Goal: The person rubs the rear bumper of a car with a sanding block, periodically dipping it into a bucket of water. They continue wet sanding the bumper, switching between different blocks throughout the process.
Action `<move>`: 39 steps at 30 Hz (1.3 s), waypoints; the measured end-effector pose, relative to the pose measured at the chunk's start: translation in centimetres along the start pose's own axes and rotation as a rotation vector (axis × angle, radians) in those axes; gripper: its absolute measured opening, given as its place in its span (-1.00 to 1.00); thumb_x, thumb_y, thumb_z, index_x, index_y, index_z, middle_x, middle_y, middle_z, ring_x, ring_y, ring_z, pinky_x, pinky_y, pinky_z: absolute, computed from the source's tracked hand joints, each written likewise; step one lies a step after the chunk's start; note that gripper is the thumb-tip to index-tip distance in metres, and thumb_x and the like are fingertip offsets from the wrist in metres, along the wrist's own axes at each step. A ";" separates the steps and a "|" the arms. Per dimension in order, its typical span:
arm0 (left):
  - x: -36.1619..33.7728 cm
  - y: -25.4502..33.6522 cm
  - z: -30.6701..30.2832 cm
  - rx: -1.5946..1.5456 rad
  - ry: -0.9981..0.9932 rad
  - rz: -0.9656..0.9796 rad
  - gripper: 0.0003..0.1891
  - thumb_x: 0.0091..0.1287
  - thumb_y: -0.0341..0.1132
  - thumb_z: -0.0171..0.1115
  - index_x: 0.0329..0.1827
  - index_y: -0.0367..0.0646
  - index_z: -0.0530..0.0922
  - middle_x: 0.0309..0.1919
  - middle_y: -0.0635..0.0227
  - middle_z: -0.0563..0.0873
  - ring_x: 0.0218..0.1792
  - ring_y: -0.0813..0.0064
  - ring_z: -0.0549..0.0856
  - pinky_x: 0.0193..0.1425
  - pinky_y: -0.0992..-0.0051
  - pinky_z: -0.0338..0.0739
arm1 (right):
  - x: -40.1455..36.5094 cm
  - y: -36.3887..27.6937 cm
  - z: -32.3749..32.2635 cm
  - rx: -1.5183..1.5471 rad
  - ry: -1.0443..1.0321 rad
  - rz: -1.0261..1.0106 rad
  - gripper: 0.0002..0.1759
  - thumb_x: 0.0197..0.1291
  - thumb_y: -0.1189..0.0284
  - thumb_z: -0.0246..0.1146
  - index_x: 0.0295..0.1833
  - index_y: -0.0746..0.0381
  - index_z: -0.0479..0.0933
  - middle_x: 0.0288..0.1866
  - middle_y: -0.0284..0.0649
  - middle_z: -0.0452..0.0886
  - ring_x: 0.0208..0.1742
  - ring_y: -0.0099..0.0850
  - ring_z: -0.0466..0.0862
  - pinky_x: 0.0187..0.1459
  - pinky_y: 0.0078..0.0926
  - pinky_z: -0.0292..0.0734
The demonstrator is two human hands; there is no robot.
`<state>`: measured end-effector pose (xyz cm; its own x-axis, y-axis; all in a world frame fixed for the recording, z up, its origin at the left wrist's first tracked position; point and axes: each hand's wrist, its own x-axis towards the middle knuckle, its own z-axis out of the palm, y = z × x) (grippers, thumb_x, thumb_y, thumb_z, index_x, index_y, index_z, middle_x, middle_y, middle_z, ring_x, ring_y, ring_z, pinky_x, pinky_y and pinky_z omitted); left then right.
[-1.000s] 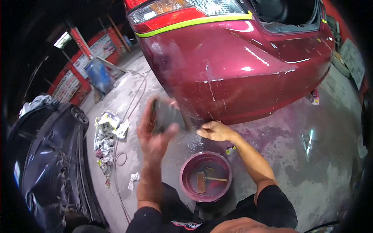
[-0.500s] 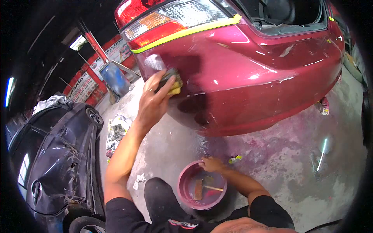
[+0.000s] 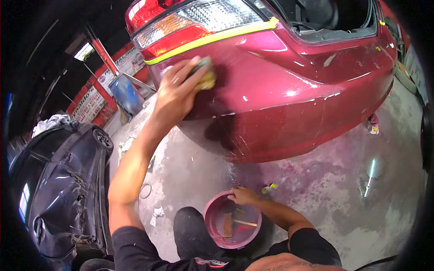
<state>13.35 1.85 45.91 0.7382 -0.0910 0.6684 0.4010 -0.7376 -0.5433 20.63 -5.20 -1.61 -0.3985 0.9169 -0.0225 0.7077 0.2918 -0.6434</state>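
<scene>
My left hand presses a yellow and dark sponge against the red car bumper, just below the strip of yellow-green masking tape under the tail light. My right hand rests on the far rim of a maroon basin that stands on the concrete floor by my knee. The basin holds water, a small brown block and a stick.
A dented dark car stands close on the left. Crumpled paper scraps and a wire loop lie on the wet concrete floor. A blue barrel and red signboards stand at the back left.
My left hand has carried the sponge up from in front of me onto the bumper and slid it slightly higher. My right hand dropped from the bumper's lower edge to the basin rim.
</scene>
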 end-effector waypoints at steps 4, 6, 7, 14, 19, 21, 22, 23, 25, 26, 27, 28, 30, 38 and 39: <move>5.7 2.3 2.2 0.017 -0.084 -0.054 -0.52 0.20 -0.52 0.32 0.23 -0.02 0.65 0.29 0.13 0.58 0.24 0.03 0.55 0.39 0.17 0.40 | 1.6 0.3 1.3 0.138 -0.020 -0.005 -0.41 0.32 -0.08 0.15 0.09 0.25 0.56 0.03 0.13 0.68 0.10 0.09 0.67 0.14 0.08 0.52; 3.5 2.3 1.2 0.045 -0.062 -0.057 -0.62 0.16 -0.44 0.34 0.09 -0.05 0.69 0.12 0.15 0.67 0.16 0.05 0.60 0.30 0.16 0.42 | 1.3 0.4 1.8 0.170 -0.029 -0.008 -0.40 0.31 -0.08 0.17 0.09 0.26 0.56 0.01 0.13 0.69 0.09 0.10 0.67 0.13 0.08 0.52; 1.8 3.1 0.3 0.044 -0.057 -0.055 -0.62 0.16 -0.44 0.34 0.09 -0.05 0.69 0.12 0.15 0.67 0.16 0.05 0.60 0.30 0.16 0.42 | 1.2 0.8 1.0 0.174 -0.026 -0.017 -0.40 0.29 -0.08 0.18 0.10 0.26 0.57 0.00 0.13 0.70 0.07 0.11 0.68 0.13 0.08 0.52; 7.9 3.7 3.8 0.116 -0.117 0.225 -0.63 0.22 -0.38 0.31 0.12 0.03 0.73 0.24 0.05 0.61 0.25 0.10 0.58 0.38 0.19 0.38 | 2.3 0.9 1.8 0.108 -0.070 0.051 -0.39 0.29 -0.06 0.19 0.16 0.25 0.57 0.11 0.14 0.66 0.14 0.10 0.65 0.19 0.04 0.50; -1.7 7.3 0.9 -0.062 -0.033 -0.058 -0.63 0.13 -0.50 0.31 0.00 0.07 0.76 0.19 0.08 0.61 0.16 0.09 0.59 0.25 0.19 0.45 | 0.3 0.6 -1.8 0.074 -0.120 -0.006 -0.39 0.28 -0.03 0.20 0.21 0.23 0.57 0.13 0.15 0.65 0.16 0.08 0.64 0.19 0.02 0.50; -1.5 8.6 2.1 -0.075 0.091 -0.135 -0.63 0.12 -0.51 0.32 -0.02 0.09 0.77 0.13 0.17 0.66 0.13 0.12 0.61 0.23 0.19 0.46 | 0.7 0.9 -1.5 0.079 -0.078 0.003 -0.45 0.30 0.02 0.20 0.18 0.22 0.60 0.11 0.12 0.66 0.14 0.07 0.65 0.17 0.04 0.49; 1.2 8.9 2.7 -0.109 0.109 -0.056 -0.67 0.13 -0.49 0.32 -0.06 0.07 0.77 0.07 0.24 0.69 0.11 0.15 0.62 0.21 0.19 0.47 | 0.4 1.3 -0.9 0.074 -0.064 0.011 -0.51 0.32 0.07 0.19 0.14 0.21 0.63 0.10 0.09 0.67 0.13 0.05 0.66 0.16 0.07 0.49; 5.8 8.2 3.8 -0.144 0.128 0.040 -0.71 0.14 -0.47 0.32 -0.09 0.06 0.77 0.01 0.30 0.72 0.09 0.18 0.64 0.18 0.19 0.48 | 0.9 1.4 -0.9 0.075 -0.058 0.016 -0.51 0.32 0.07 0.19 0.14 0.21 0.63 0.10 0.09 0.67 0.13 0.05 0.66 0.16 0.07 0.49; 10.1 6.9 7.8 -0.118 0.133 0.155 -0.77 0.29 -0.34 0.19 -0.06 0.04 0.74 0.06 0.38 0.74 0.16 0.27 0.61 0.25 0.21 0.45 | 1.7 1.2 -0.2 0.065 -0.112 0.062 -0.47 0.27 0.03 0.23 0.09 0.26 0.62 0.06 0.14 0.68 0.12 0.07 0.66 0.11 0.01 0.53; 9.5 7.0 7.7 -0.097 0.093 0.121 -0.77 0.27 -0.37 0.21 -0.06 0.03 0.75 0.08 0.35 0.73 0.15 0.26 0.62 0.24 0.21 0.46 | 1.7 1.0 0.6 0.079 -0.124 0.067 -0.47 0.27 0.03 0.23 0.09 0.26 0.62 0.06 0.14 0.68 0.12 0.07 0.66 0.11 0.01 0.53; 9.3 7.2 7.3 -0.073 0.057 0.101 -0.76 0.24 -0.40 0.23 -0.07 0.02 0.75 0.10 0.32 0.72 0.14 0.25 0.62 0.23 0.22 0.47 | 2.2 1.0 0.6 0.127 -0.137 0.053 -0.47 0.26 0.03 0.24 0.08 0.27 0.63 0.04 0.13 0.68 0.10 0.07 0.67 0.11 0.01 0.53; 6.9 7.9 5.9 -0.076 0.060 0.101 -0.76 0.24 -0.40 0.23 -0.07 0.02 0.75 0.10 0.32 0.72 0.14 0.25 0.62 0.23 0.22 0.47 | 2.3 1.5 0.2 0.159 -0.149 0.040 -0.47 0.26 0.04 0.25 0.06 0.28 0.64 0.02 0.13 0.69 0.09 0.07 0.68 0.10 0.01 0.53; 1.4 10.5 2.3 -0.100 0.051 -0.108 -0.72 0.19 -0.47 0.27 -0.06 0.01 0.75 0.13 0.26 0.71 0.17 0.26 0.62 0.24 0.22 0.45 | 1.6 2.6 -0.2 0.150 -0.109 -0.027 -0.47 0.25 0.04 0.25 0.07 0.28 0.63 0.02 0.14 0.69 0.08 0.07 0.68 0.10 0.01 0.54; 9.0 10.7 8.2 -0.180 0.158 0.157 -0.66 0.12 -0.41 0.34 0.00 0.01 0.73 0.10 0.25 0.68 0.07 0.09 0.64 0.14 0.18 0.50 | 2.2 2.1 1.0 0.104 -0.074 0.015 -0.50 0.27 0.08 0.24 0.04 0.30 0.62 -0.03 0.13 0.70 0.05 0.06 0.69 0.09 0.01 0.53; 6.1 10.5 6.8 -0.441 0.004 -0.171 -0.66 0.12 -0.41 0.34 0.01 -0.01 0.73 0.10 0.24 0.68 0.08 0.09 0.64 0.14 0.17 0.50 | 1.1 1.0 -1.1 0.154 -0.174 0.019 -0.51 0.27 0.09 0.24 0.03 0.31 0.62 -0.03 0.13 0.70 0.05 0.05 0.69 0.08 0.01 0.53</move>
<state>25.73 -1.84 40.81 0.6794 0.0551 0.7317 0.2478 -0.9558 -0.1581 21.54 -3.64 -1.48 -0.4900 0.8572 -0.1582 0.6236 0.2179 -0.7507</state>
